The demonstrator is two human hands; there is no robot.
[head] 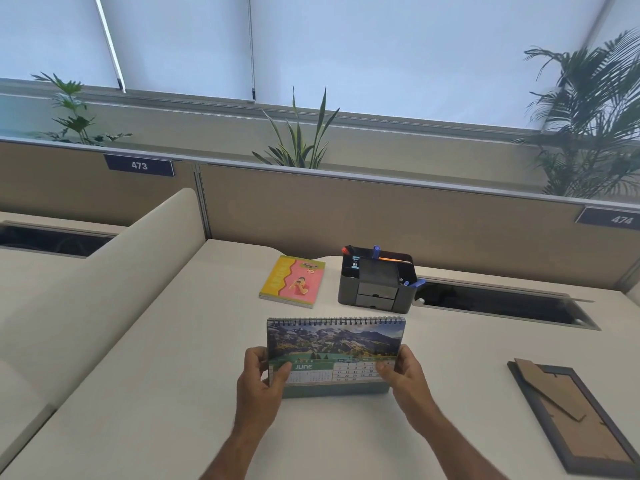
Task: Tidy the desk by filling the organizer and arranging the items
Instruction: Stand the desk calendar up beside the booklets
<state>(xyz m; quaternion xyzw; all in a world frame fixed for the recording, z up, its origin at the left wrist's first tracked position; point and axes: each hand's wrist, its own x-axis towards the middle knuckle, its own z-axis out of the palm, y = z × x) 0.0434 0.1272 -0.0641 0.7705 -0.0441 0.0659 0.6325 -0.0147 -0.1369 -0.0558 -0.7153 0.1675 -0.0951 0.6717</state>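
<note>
Two hands — my left hand and right hand — pinch the calendar by its sides, so a loose hold could tip it onto the desk.

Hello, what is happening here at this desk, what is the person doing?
A person is tidying a desk. The left hand and the right hand hold a spiral desk calendar by its two ends, open at June. Behind it stand a grey organizer with pens and a colourful book. A picture frame lies face down to the right.
</note>
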